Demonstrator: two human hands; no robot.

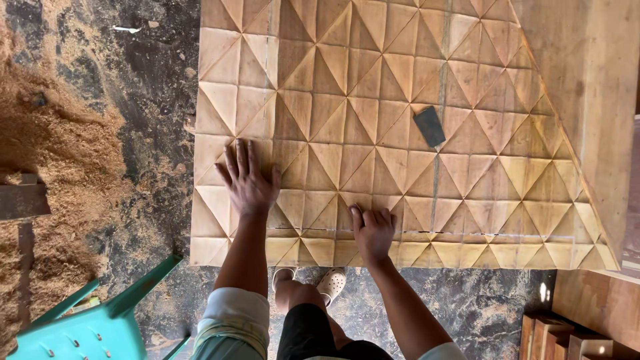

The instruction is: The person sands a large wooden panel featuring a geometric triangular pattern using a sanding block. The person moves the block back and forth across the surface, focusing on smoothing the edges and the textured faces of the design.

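A large pale wooden panel carved with raised triangular facets (pixel 400 100) lies flat, filling the upper middle of the view. The left hand (pixel 248 181) rests on it open, fingers spread; the right hand (pixel 372 230) presses flat near its front edge. A small dark rectangular block (pixel 429 126) sits on the panel. A turquoise plastic chair (pixel 87 327) stands beside sawdust (pixel 47 147).

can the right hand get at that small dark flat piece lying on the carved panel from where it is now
Probably yes. The right hand lies flat on the carved wooden panel, holding nothing, and the small dark flat piece lies up and to its right with only bare panel between; it would likely need an arm stretch.
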